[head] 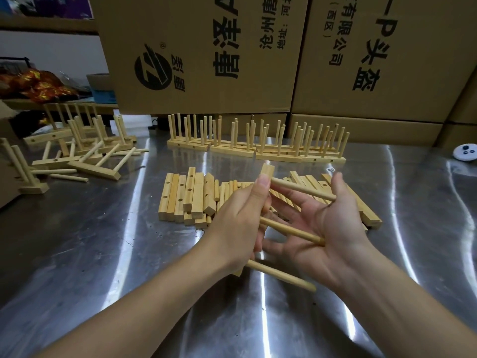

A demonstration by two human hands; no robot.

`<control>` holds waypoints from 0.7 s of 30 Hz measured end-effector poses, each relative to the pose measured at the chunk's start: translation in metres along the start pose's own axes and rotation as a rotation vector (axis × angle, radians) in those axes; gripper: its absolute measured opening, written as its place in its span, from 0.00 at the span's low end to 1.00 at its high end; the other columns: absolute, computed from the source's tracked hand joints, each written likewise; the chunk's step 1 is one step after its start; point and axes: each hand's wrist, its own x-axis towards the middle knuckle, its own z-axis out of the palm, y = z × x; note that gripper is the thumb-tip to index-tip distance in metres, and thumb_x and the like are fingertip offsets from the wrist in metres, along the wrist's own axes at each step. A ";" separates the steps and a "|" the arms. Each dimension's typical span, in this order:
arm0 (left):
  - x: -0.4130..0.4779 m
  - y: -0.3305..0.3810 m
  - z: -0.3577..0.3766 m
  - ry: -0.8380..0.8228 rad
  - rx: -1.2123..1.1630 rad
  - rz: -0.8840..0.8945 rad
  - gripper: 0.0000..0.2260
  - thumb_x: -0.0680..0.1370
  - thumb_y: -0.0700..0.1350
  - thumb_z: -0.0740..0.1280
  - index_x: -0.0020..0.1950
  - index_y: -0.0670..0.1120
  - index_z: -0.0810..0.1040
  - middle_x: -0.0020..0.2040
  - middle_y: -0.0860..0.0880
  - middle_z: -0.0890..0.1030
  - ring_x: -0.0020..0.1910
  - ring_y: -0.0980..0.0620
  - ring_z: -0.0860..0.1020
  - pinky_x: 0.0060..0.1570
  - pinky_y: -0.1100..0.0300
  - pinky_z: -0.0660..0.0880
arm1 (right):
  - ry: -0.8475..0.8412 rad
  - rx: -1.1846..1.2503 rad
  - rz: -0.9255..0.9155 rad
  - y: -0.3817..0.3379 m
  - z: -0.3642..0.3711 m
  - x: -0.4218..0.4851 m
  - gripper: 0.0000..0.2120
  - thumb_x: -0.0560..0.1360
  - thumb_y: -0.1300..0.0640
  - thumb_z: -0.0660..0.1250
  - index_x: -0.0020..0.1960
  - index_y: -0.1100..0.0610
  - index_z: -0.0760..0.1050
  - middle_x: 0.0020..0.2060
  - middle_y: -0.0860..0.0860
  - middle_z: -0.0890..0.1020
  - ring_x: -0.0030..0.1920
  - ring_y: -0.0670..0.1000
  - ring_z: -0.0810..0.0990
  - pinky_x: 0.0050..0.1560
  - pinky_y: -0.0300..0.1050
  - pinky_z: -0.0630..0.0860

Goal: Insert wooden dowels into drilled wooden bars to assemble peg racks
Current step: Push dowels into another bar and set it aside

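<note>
Dowels, three of them, stick out of the bar toward 3 o'clock. My left hand grips that bar on end, fingers curled round it, above the steel table. My right hand lies spread, palm up, under the dowels, with the middle one's tip against it. Loose drilled bars are piled just beyond at 12 o'clock, and finished racks stand in a row farther back.

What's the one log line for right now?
left hand: grips bar | bar: three dowels in it | right hand: open, palm facing dowels
</note>
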 end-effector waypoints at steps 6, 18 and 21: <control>0.000 0.002 0.000 0.001 -0.030 -0.042 0.26 0.85 0.66 0.51 0.44 0.46 0.72 0.25 0.54 0.71 0.23 0.55 0.71 0.23 0.62 0.68 | 0.000 -0.014 0.008 -0.003 0.003 -0.003 0.52 0.75 0.19 0.47 0.63 0.61 0.85 0.60 0.60 0.86 0.63 0.62 0.85 0.63 0.76 0.73; 0.002 0.007 -0.007 -0.102 -0.354 -0.120 0.25 0.85 0.66 0.52 0.43 0.48 0.72 0.29 0.47 0.71 0.24 0.52 0.69 0.24 0.61 0.69 | 0.023 -0.002 -0.023 -0.015 0.001 -0.003 0.46 0.78 0.22 0.50 0.64 0.59 0.85 0.60 0.57 0.87 0.58 0.59 0.86 0.61 0.64 0.79; 0.004 0.006 -0.009 -0.107 -0.391 -0.157 0.25 0.85 0.66 0.53 0.43 0.48 0.72 0.28 0.48 0.70 0.23 0.53 0.68 0.23 0.62 0.69 | 0.022 -0.022 -0.033 -0.012 0.000 -0.001 0.44 0.78 0.24 0.52 0.68 0.59 0.82 0.61 0.56 0.86 0.55 0.58 0.88 0.59 0.62 0.80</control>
